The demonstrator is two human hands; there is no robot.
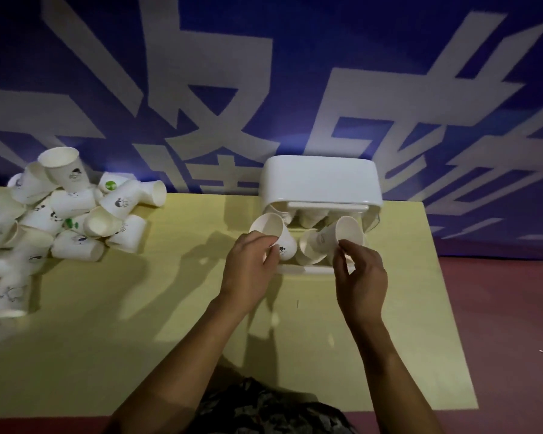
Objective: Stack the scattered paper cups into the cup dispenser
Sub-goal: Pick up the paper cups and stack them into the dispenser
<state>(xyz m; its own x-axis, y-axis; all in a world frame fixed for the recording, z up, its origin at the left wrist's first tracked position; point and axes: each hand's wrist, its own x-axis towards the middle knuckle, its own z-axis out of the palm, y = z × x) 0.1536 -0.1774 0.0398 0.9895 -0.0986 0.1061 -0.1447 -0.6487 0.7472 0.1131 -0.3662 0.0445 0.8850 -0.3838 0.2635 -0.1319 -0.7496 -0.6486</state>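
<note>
Two bare hands are in view — the left hand (253,261) and the right hand (359,270) — and each one holds one white paper cup: one cup with a small dark print (275,234) in the left, one plain-looking cup (347,230) in the right. There is one white plastic box-shaped cup dispenser (320,180). Inside its open front at least three more white cups (309,245) can be seen; the exact number I cannot tell. One heap of scattered white paper cups (60,220) lies on the one pale yellow table (138,308) — roughly twenty, too overlapped to count exactly.
</note>
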